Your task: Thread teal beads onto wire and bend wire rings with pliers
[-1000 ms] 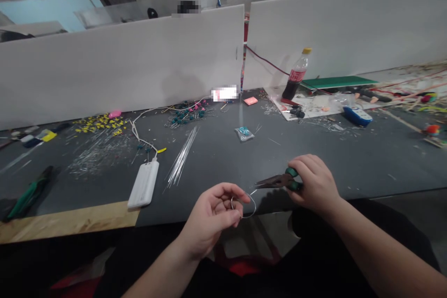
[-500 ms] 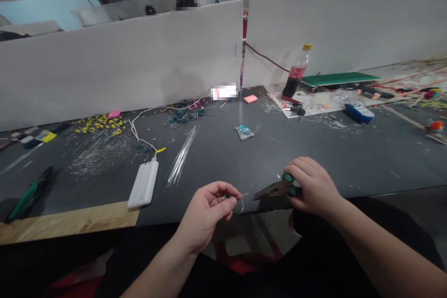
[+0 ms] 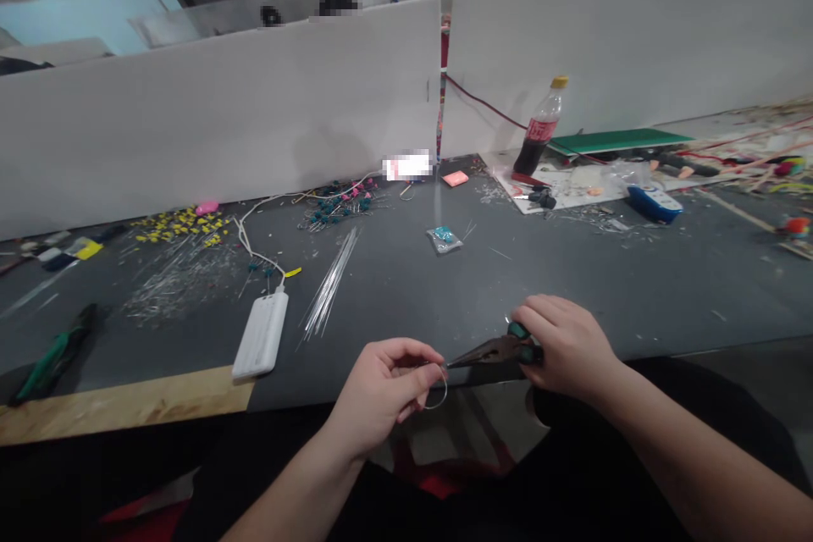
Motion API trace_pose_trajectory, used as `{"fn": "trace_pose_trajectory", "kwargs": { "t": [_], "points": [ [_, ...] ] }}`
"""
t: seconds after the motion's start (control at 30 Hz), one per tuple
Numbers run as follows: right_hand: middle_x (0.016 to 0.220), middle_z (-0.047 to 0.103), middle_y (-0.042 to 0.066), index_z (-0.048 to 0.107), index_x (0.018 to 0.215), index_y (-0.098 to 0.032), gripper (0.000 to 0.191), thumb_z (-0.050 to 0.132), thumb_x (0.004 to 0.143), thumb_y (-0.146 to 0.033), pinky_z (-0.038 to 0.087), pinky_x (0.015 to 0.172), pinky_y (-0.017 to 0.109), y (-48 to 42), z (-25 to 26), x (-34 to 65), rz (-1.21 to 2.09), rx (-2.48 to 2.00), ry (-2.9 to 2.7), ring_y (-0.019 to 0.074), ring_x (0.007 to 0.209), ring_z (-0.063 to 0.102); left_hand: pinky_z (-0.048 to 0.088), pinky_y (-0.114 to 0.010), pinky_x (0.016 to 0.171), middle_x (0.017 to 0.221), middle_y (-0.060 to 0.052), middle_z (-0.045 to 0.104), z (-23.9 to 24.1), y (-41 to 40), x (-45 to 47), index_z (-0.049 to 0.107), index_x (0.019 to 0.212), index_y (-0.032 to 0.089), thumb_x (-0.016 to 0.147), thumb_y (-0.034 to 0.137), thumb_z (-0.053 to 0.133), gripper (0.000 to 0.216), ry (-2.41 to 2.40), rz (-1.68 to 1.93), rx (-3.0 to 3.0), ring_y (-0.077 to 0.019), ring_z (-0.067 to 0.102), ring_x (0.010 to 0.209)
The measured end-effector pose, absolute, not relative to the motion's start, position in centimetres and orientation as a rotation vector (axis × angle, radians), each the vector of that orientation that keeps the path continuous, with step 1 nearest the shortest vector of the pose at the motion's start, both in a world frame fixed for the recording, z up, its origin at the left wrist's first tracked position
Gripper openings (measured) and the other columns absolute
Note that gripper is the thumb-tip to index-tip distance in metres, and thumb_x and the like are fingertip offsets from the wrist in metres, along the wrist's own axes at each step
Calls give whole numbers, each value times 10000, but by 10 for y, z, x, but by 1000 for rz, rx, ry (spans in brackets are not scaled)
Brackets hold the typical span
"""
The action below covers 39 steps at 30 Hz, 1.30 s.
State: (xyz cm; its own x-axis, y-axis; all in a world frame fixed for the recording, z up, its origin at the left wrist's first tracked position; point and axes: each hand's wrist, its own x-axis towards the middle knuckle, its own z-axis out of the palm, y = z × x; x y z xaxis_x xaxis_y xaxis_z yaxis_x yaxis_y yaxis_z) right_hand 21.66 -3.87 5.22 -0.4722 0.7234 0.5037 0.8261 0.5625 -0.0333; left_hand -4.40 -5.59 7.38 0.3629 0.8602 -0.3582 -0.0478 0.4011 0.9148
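My left hand (image 3: 390,389) pinches a thin wire loop (image 3: 443,396) between thumb and fingers, just off the table's front edge. The loop curves down below the fingertips; part of it is hidden by the hand. In my right hand (image 3: 565,339) is a pair of long-nose pliers (image 3: 492,351) with green handles, its fingers wrapped round them. The pliers' tip points left and lies right beside the left fingertips, at the wire's end. Whether the jaws touch the wire I cannot tell.
A bundle of straight wires (image 3: 330,284) lies left of centre, near a white power bank (image 3: 260,334) with its cable. Green-handled pliers (image 3: 54,356) rest far left. A small plastic bag (image 3: 444,239), a cola bottle (image 3: 539,131) and a blue-and-white object (image 3: 654,203) are farther back.
The pliers have moved left and their jaws have closed up, the tip now at the left fingertips. My left hand has turned and lowered slightly with the wire loop.
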Motion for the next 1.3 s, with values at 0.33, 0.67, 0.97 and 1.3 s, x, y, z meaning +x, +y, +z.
{"fn": "trace_pose_trajectory", "kwargs": {
  "t": [0.33, 0.67, 0.97, 1.3],
  "points": [
    [694, 510, 59, 546, 705, -177, 158, 510, 553, -154, 325, 598, 315, -38, 58, 218, -277, -1275, -2369, 203, 653, 408, 253, -129, 367, 545, 21, 606, 74, -56, -45, 716, 846, 144, 766, 303, 723, 179, 1023, 677, 999, -1, 374, 363],
    [684, 503, 51, 511, 683, -187, 117, 522, 573, -149, 290, 588, 310, -36, 57, 218, -237, -1234, -2446, 189, 633, 372, 256, -135, 356, 546, 12, 612, 74, -55, -46, 713, 828, 127, 723, 291, 732, 196, 1006, 573, 965, -16, 395, 369],
    [660, 488, 45, 480, 671, -203, 120, 500, 568, -144, 265, 577, 313, -38, 56, 217, -239, -1234, -2454, 188, 609, 358, 290, -141, 377, 642, -22, 656, 74, -55, -45, 715, 835, 133, 729, 273, 732, 176, 1041, 592, 990, -34, 445, 433],
    [677, 478, 22, 436, 723, -210, 162, 485, 577, -160, 288, 558, 288, -43, 44, 204, 39, -1300, -2352, 180, 613, 406, 334, -157, 421, 483, 40, 534, 68, -64, -39, 707, 859, 158, 793, 333, 706, 187, 1097, 940, 1133, -45, 430, 423]
  ]
}}
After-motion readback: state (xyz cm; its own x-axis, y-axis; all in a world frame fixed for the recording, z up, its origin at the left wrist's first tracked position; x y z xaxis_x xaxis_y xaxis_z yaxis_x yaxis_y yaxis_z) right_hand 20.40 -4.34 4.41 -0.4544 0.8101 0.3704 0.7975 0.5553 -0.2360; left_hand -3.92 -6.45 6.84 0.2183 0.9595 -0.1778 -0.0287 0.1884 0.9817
